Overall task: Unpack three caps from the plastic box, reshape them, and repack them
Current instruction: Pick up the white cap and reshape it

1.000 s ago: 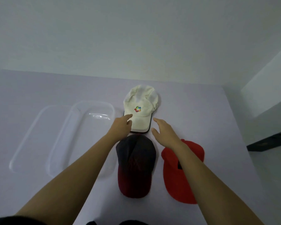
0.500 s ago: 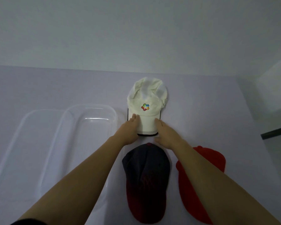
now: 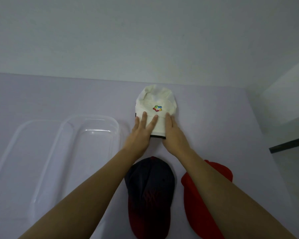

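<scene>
A white cap (image 3: 155,102) with a coloured logo lies on the pale table (image 3: 59,97), brim toward me. My left hand (image 3: 141,131) rests flat on the left of its brim with fingers spread. Along the brim's right edge lies my right hand (image 3: 173,135). A dark navy cap with a red brim (image 3: 150,192) lies nearer to me, and a red cap (image 3: 202,200) sits to its right, partly under my right forearm. The clear plastic box (image 3: 91,128) stands empty at the left.
The box's clear lid (image 3: 16,149) lies flat left of the box. A wall runs behind the table's far edge. A dark shelf edge (image 3: 290,144) shows at the right beyond the table.
Both hands have reached forward from beside the white cap and now lie on its brim, left fingers spread over it. The view has tilted down and closer.
</scene>
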